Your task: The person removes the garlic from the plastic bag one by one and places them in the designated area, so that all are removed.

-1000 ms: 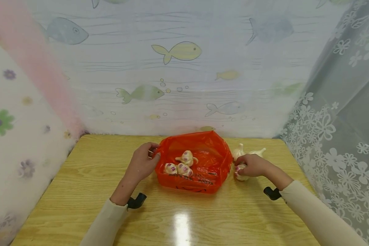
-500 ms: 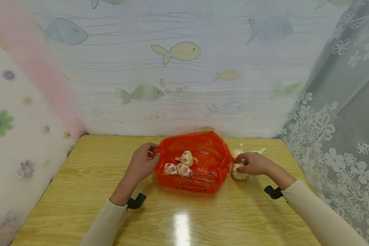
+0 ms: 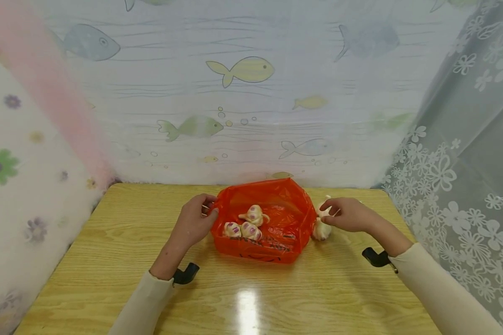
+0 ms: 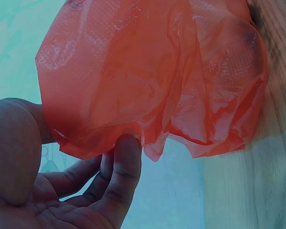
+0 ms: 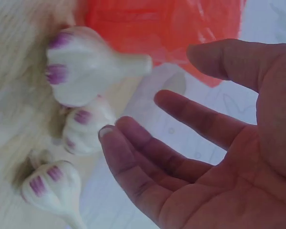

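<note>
An open red plastic bag (image 3: 282, 214) lies on the table with three white and purple garlic bulbs (image 3: 251, 230) inside. At its left edge my left hand (image 3: 194, 218) pinches the plastic between thumb and fingers, as the left wrist view shows with the red bag (image 4: 119, 71) filling most of it. My right hand (image 3: 350, 215) hovers just right of the bag, thumb and fingers apart, holding nothing. Below it one garlic bulb (image 3: 322, 229) stands against the bag's right side. The right wrist view shows three bulbs outside the bag, the nearest garlic bulb (image 5: 81, 67) beside the red plastic.
The wooden table (image 3: 251, 288) reaches back to a fish-patterned curtain (image 3: 251, 107). A flower-patterned curtain (image 3: 452, 218) hangs close on the right, and another patterned curtain (image 3: 37, 139) on the left. Dark wrist mounts (image 3: 186, 273) stick out by both sleeves.
My right hand has slid the nearest garlic bulb slightly left toward the bag, then let go and lifted off it. My left hand and the bag stay in place.
</note>
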Demonstrator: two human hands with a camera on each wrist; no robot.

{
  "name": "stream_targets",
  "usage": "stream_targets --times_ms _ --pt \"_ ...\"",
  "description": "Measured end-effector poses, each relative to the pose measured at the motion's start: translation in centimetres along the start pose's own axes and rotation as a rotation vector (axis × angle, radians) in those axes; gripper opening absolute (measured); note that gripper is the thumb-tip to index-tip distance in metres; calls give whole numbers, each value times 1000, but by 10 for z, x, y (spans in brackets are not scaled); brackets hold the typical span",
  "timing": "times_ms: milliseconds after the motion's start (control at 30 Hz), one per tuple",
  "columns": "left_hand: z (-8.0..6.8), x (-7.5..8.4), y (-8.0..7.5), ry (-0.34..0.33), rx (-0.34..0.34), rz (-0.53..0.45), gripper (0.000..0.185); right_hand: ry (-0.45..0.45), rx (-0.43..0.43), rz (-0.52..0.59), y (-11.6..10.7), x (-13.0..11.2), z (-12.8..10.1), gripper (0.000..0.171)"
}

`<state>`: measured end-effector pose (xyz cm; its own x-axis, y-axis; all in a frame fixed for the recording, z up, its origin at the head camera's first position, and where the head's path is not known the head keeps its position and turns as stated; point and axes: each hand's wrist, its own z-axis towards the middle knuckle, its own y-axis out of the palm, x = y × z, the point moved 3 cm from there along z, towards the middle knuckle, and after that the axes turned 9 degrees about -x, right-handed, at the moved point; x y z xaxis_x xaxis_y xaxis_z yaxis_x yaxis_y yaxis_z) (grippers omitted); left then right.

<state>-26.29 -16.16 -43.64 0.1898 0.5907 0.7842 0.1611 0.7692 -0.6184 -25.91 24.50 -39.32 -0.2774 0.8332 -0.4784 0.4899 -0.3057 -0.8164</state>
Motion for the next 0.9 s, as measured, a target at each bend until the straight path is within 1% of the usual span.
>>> stream_targets --times_ms 133,333,567,733,900 --pt "0 0 0 2 0 -1 34 -16 53 -9 -6 -4 0 37" --pt "0 0 -1 2 2 -6 33 -66 155 -6 -16 -16 -1 28" --pt "0 0 -2 0 3 -10 33 -117 230 14 -22 -30 2 23" --pt "-1 0 -2 1 5 -14 33 -162 260 24 -24 -42 8 24" --pt "-1 0 -3 6 9 -20 33 -215 263 32 -23 -54 17 23"
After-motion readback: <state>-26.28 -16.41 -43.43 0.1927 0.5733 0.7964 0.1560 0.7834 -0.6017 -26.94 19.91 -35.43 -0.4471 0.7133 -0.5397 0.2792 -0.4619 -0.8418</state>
